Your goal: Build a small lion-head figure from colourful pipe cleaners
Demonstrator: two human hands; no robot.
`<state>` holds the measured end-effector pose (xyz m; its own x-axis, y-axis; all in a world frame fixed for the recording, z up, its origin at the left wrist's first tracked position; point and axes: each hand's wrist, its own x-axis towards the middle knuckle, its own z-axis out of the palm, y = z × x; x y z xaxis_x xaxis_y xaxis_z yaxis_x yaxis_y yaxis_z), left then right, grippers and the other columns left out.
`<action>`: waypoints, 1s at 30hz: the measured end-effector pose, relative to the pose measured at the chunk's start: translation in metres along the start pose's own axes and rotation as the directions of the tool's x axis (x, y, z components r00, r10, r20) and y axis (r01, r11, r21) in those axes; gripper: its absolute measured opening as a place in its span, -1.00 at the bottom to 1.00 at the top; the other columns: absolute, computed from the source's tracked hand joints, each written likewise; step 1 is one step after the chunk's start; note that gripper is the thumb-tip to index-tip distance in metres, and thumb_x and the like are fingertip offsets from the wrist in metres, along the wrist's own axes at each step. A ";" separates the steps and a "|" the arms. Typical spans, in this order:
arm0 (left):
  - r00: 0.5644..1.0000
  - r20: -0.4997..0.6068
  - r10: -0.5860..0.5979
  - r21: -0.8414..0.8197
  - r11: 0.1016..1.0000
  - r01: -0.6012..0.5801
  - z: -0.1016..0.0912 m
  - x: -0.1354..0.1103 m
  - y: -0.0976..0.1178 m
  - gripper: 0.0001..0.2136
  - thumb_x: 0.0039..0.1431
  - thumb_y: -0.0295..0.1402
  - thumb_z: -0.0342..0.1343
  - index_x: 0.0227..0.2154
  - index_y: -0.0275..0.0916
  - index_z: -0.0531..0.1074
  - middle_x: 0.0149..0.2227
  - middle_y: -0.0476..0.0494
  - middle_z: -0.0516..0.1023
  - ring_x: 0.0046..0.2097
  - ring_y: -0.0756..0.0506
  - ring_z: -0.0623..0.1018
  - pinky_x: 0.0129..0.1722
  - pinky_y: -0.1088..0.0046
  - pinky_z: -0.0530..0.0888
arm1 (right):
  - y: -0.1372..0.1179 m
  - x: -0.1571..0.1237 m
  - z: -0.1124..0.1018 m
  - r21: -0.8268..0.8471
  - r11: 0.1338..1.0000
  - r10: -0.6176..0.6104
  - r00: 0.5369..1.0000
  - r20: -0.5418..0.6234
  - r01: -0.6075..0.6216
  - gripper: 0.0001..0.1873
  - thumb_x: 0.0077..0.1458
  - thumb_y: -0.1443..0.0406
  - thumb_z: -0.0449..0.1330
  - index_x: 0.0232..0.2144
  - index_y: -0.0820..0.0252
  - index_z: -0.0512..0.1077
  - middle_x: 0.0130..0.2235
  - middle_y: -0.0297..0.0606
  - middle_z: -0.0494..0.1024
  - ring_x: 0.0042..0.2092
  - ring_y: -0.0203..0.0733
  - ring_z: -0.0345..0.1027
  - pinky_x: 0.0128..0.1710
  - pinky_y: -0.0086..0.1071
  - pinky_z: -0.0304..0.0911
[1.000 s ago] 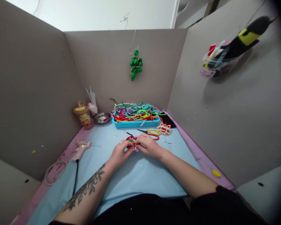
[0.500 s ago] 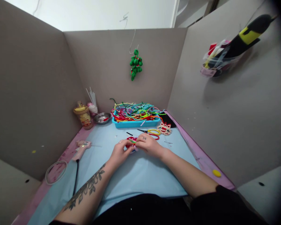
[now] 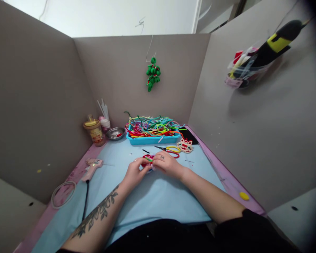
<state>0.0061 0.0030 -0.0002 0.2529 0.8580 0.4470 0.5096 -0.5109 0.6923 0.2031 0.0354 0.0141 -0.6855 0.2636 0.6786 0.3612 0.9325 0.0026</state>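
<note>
Between my hands is a small multicoloured pipe-cleaner craft, red with green, pink and blue parts, partly covered by my fingers. My left hand pinches its left side between thumb and fingers. On its right side, the bent fingers of my right hand are closed on the piece, and their tips are hidden. Just beyond my right hand lie scissors with one yellow and one red handle. A cream and red pipe-cleaner animal face rests to their right.
A blue tray heaped with coloured pipe cleaners stands at the back. Left of it are a metal bowl and a lidded cup. A pink glue gun with a cord lies at left. Grey partitions enclose three sides.
The camera view has shifted very slightly. Both hands stay on the craft in nearly the same pose.
</note>
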 end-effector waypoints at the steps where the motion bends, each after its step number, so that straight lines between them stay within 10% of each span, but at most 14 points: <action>1: 1.000 -0.001 0.013 0.016 1.000 -0.013 0.000 0.000 0.000 -0.87 0.10 -0.27 0.12 -0.39 -0.23 0.44 -0.37 -0.09 0.54 -0.29 -0.08 0.49 -0.25 0.43 0.38 | -0.001 0.001 -0.001 -0.002 1.000 -0.001 1.000 -0.001 0.001 -0.83 0.19 0.34 0.04 -0.39 0.19 0.42 -0.35 -0.20 0.51 -0.25 -0.16 0.33 -0.22 -0.29 0.22; 19: 0.966 0.030 0.257 0.054 0.965 -0.258 -0.001 -0.003 -0.002 -0.94 0.15 -0.36 0.10 -0.37 -0.22 0.44 -0.37 -0.09 0.54 -0.27 -0.06 0.48 -0.21 0.42 0.39 | 0.001 -0.009 0.011 0.161 0.971 0.170 0.984 0.050 -0.176 -0.86 0.11 0.38 0.07 -0.23 0.19 0.34 -0.29 -0.18 0.46 -0.21 -0.15 0.31 -0.17 -0.27 0.24; 30: 0.994 0.048 0.101 -0.003 0.995 -0.101 0.002 -0.002 -0.003 -0.87 0.12 -0.31 0.12 -0.32 -0.24 0.46 -0.34 -0.10 0.55 -0.27 -0.06 0.50 -0.22 0.44 0.40 | -0.003 -0.005 0.009 0.194 0.975 0.118 0.991 -0.058 -0.105 -0.84 0.11 0.37 0.07 -0.21 0.17 0.30 -0.31 -0.18 0.45 -0.25 -0.17 0.30 -0.22 -0.28 0.27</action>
<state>0.0056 0.0030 -0.0036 0.3422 0.8037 0.4868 0.4791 -0.5949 0.6454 0.1996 0.0334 0.0044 -0.6006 0.3571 0.7154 0.3016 0.9298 -0.2109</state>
